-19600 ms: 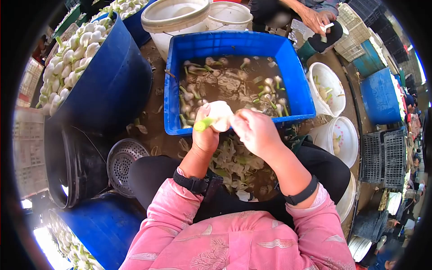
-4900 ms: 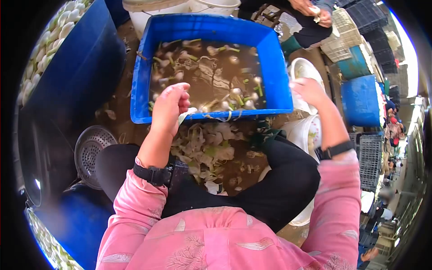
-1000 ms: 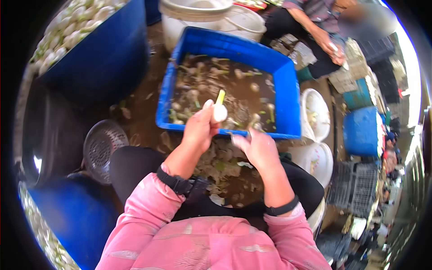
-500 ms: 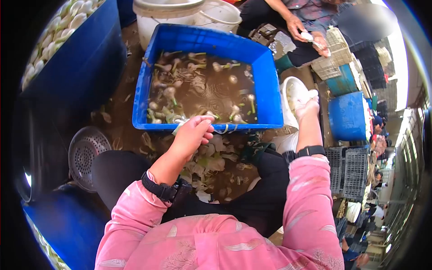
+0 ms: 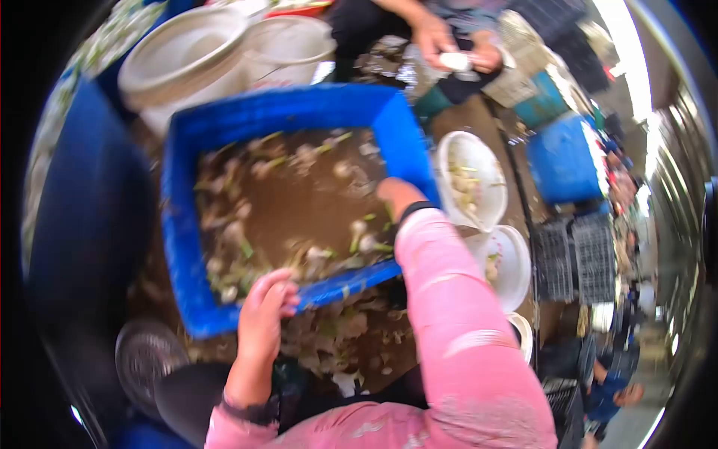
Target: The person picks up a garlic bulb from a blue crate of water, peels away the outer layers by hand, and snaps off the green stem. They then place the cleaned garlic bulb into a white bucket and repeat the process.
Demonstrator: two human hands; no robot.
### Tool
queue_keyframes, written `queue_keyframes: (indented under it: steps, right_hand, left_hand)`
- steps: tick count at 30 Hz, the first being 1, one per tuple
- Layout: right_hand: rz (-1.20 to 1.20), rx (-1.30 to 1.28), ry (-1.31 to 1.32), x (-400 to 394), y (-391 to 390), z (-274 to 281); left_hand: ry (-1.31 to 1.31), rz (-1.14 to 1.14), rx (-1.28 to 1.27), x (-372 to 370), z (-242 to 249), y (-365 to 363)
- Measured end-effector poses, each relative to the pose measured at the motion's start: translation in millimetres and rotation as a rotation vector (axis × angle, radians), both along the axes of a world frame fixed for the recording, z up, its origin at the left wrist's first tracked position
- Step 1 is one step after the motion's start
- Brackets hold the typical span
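Note:
A blue tub [image 5: 170, 247] holds muddy water with garlic bulbs [image 5: 366, 241] on short green stems floating in it. My left hand [image 5: 263, 307] is over the tub's near rim, its fingers loosely bent and somewhat blurred, with nothing visible in them. Inside the tub's right side, my right hand [image 5: 390, 193] reaches down to the water; its fingers are hidden. Just right of the tub, a white bucket [image 5: 497, 198] contains pale bulbs.
Another white bucket [image 5: 516, 269] stands nearer me. Large pale buckets [image 5: 179, 56] sit behind the tub. A metal strainer [image 5: 149, 359] lies at left. Peelings [image 5: 329, 329] litter the floor. Across from me, a person's hands [image 5: 449, 49] hold a white bulb.
My right hand has moved left from the white bucket, where it held a pale bulb, into the tub. The view has shifted, and my left hand appears lower and farther left.

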State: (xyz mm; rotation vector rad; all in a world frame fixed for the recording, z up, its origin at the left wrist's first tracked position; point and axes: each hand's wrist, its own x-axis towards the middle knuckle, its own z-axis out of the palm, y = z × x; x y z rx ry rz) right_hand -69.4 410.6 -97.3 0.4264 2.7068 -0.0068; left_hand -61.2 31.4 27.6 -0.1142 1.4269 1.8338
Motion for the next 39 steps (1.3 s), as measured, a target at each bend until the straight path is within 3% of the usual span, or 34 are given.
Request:
queue_keyframes:
  steps: [1,3,4,5,9,11,13,15,17,18,19,20,21,24,27,28,31,32,37,39]
  right_hand:
    - [-0.015,0.029,-0.055,-4,2,-14]
    - [-0.361,-0.053,-0.182,-18,-8,-37]
    - [-0.417,-0.067,-0.21,-25,-20,-24]
    - [-0.521,-0.146,-0.533,-39,16,-85]
    - [-1.082,-0.617,-0.137,-42,-42,-16]
    - [-1.086,-0.767,-0.272,-58,-46,-29]
    - [-0.276,-0.412,-0.423,-78,-73,34]
    - [-0.167,-0.403,-0.062,-71,-98,55]
    - [-0.254,-0.81,0.358,-46,-135,99]
    - [-0.185,-0.803,0.425,-35,-152,112]
    - [0.092,-0.614,0.545,-19,-167,117]
    - [-0.313,-0.977,0.438,-6,-192,142]
    - [-0.076,-0.807,0.751,10,-207,141]
    - [0.129,-0.664,0.875,45,-242,145]
    - [-0.175,-0.652,1.191,68,-259,142]
    - [-0.126,-0.555,1.237,68,-250,143]
    - [-0.07,-0.437,0.553,92,-263,179]
    - [-0.111,-0.457,0.442,98,-264,179]
    - [-0.09,-0.502,0.928,109,-276,190]
    - [-0.011,-0.468,0.883,116,-278,190]
  left_hand:
    - [-0.016,0.003,0.02,-3,1,4]
    - [-0.06,-0.028,0.063,-11,-1,10]
    - [-0.077,-0.027,0.076,-13,-3,13]
    - [-0.095,-0.019,0.086,-17,-5,17]
    - [-0.142,-0.009,0.054,-26,-14,24]
    - [-0.159,0.017,0.042,-30,-14,28]
    - [-0.224,0.071,0.052,-33,-14,27]
    - [-0.303,0.157,0.106,-34,-17,23]
    - [-0.457,0.189,0.274,-35,-27,16]
    - [-0.543,0.142,0.38,-36,-29,13]
    - [-0.609,0.123,0.487,-36,-25,11]
    - [-0.673,0.099,0.548,-36,-14,10]
    - [-0.647,0.082,0.552,-34,-5,11]
    - [-0.499,-0.023,0.711,-22,-5,1]
    - [-0.296,0.023,0.694,0,7,-7]
    - [-0.232,0.053,0.632,2,11,-4]
    - [-0.047,0.07,0.437,10,14,-14]
    - [0.0,0.056,0.389,15,16,-17]
    - [0.214,0.044,0.354,36,22,-14]
    - [0.425,0.069,0.139,45,25,-13]
